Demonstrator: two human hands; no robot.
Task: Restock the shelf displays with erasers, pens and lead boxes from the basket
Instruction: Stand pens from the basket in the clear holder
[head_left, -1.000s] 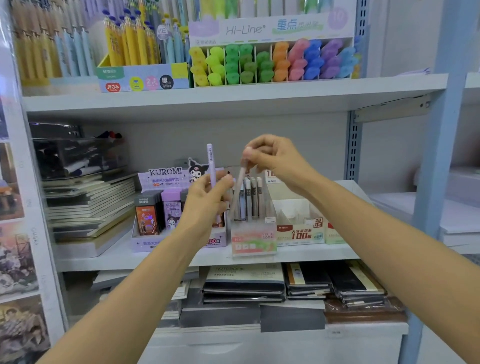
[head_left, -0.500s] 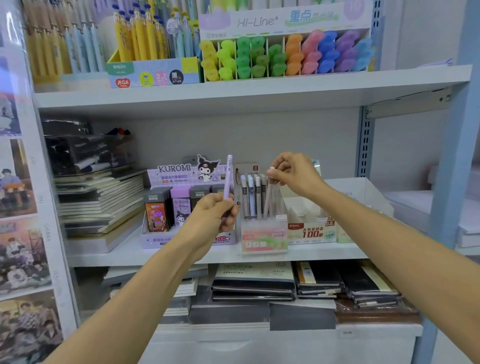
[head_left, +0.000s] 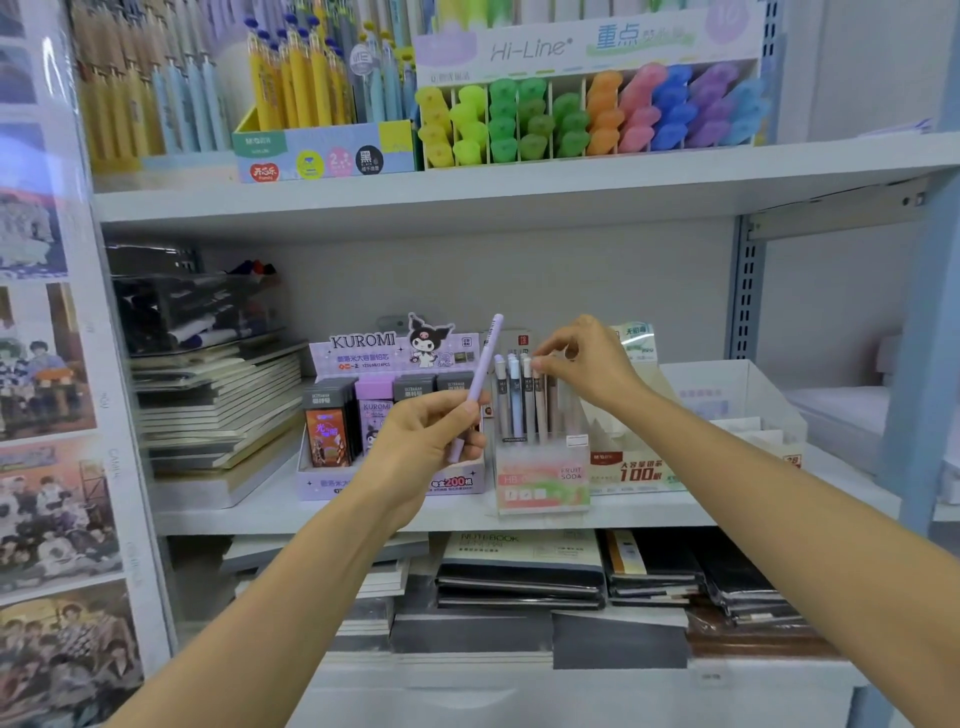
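My left hand (head_left: 423, 441) grips a lilac pen (head_left: 480, 374) that points up and a little right, in front of the Kuromi lead-box display (head_left: 384, 410). To its right stands a clear pen holder (head_left: 540, 467) with several upright pens (head_left: 519, 400) in it. My right hand (head_left: 584, 361) hovers at the top of those pens, fingertips pinched at the cap of one standing in the holder. The basket is out of view.
A white lead-box display (head_left: 639, 467) and a white open box (head_left: 737, 400) sit to the right. Stacked notebooks (head_left: 218, 405) lie at the left. The shelf above carries highlighters (head_left: 587, 114) and yellow pens (head_left: 301, 88). More notebooks (head_left: 519, 571) fill the shelf below.
My right hand lowered a pale pen from above into the clear holder and now stays at its cap. My left hand kept the lilac pen, tilting it slightly right.
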